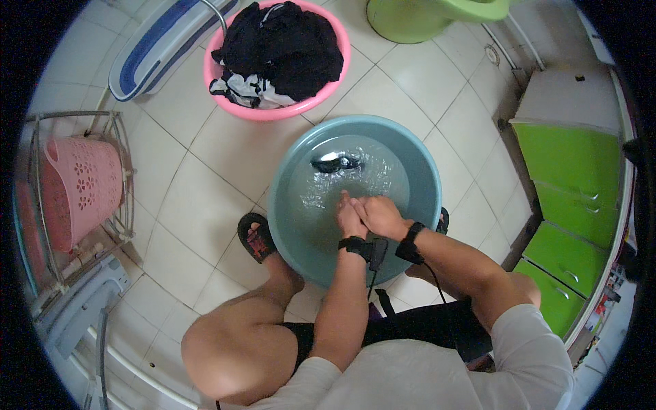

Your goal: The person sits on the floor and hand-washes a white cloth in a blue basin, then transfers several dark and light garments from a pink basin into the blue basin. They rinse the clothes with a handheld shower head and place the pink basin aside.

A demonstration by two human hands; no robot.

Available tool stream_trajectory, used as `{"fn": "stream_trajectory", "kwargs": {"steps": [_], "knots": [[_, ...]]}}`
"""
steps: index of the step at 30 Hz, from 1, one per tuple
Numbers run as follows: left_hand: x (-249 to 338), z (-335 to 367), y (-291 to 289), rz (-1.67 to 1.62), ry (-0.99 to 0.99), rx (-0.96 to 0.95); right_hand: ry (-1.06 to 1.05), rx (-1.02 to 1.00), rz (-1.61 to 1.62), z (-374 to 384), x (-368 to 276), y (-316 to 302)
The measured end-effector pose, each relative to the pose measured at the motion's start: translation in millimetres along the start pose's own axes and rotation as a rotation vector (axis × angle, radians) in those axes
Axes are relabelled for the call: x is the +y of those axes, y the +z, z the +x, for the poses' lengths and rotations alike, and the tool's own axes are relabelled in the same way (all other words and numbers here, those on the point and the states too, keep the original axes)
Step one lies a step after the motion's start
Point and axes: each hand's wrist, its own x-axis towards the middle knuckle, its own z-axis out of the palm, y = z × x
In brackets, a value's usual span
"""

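Observation:
Between my legs stands a round blue-green basin [425, 164] of cloudy water. Toward its far side, a dark wet cloth [335, 162] breaks the rippled surface. My left hand [350, 216] and my right hand [381, 214] meet over the water near the basin's middle, a little nearer to me than the cloth. Both are closed and pressed against each other, the right lapping over the left's fingers. Whatever they grip, if anything, is hidden between them and by the water. Each wrist wears a black strap with a cable.
Beyond the basin, a pink tub [344, 75] holds black and white clothes. A blue-and-white folding tub [126, 72] leans at far left, above a pink basket [85, 188] on a rack. Green cabinets [567, 164] line the right; a green plastic tub [403, 20] stands at the back.

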Motion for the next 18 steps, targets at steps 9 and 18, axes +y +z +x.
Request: {"fn": "stream_trajectory", "kwargs": {"steps": [9, 18], "knots": [[5.1, -19.7, 7.4, 0.092, -0.101, -0.206, -0.07, 0.224, 0.138, -20.4, 3.8, -25.1], [25.4, -62.6, 28.4, 0.293, -0.057, -0.295, 0.107, 0.383, 0.174, -15.9, 3.8, -52.4]]}}
